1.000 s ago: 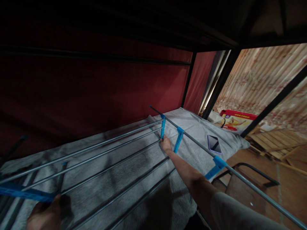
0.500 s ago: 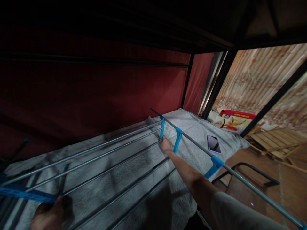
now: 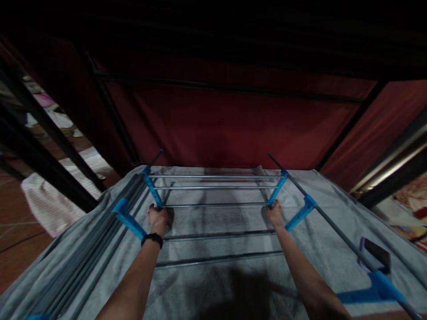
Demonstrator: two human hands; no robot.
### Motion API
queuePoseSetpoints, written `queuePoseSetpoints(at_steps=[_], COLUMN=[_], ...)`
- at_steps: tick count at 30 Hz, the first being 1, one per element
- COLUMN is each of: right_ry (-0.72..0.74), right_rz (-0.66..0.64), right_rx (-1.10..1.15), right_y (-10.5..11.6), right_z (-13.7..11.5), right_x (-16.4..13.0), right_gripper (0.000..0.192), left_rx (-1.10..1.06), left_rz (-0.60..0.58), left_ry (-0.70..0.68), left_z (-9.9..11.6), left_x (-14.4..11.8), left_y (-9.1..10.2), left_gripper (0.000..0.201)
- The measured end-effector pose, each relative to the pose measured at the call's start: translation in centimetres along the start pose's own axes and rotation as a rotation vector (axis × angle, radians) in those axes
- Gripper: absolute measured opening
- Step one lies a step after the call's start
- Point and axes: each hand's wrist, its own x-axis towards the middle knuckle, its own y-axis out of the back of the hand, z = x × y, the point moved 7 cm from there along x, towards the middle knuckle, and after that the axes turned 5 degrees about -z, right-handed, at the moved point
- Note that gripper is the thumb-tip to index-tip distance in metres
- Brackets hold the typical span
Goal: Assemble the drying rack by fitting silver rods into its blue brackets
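Okay, rod rack at 12 o'clock over grey blanket, left hand with fingers wrapped on the blue bracket at 11, right hand's likewise on the twin bracket at 1; I'd load both ends evenly, keeping rods square.
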Motion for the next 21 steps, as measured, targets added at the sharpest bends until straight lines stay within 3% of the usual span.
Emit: queuePoseSetpoints(at_steps=[3,5,10,13,16,21], right_ry=[0.015,0.101,0.327,0.492,0.637,0.758], right_rz=[0.018,0.032,0.028,-0.19,-0.359,-0.414], right_rx=[0.035,0.083,0.159,0.214,0.182,-0.036], right_y=[0.0,0.2,1.0,-0.2,-1.8,-3.7], right_z=[-0.2,-1.0,-3.2,-4.3,-4.5,-4.2], right_x=[-1.7,-3.7,-11.9,-17.8,-22.4,-24.8], right_gripper=[0.067,0.071,0.056,0.041,0.037,0.037], left_rx=[-0.036,-0.061,-0.108,-0.122,-0.046,0.258], left_rz=[0.056,0.085,0.041,0.0,-0.033,-0.045], left_ry=[0.011,-0.02,-0.203,-0.501,-0.651,-0.776], left_z=[-0.2,0.0,-0.3,-1.0,-3.2,-6.3], left_x=[-1.2,-2.6,-8.8,-14.3,-19.0,-22.6], left_y=[0.0,-0.2,-1.3,-1.7,-1.6,0.0], left_gripper=[0.056,0.062,0.061,0.052,0.049,0.048])
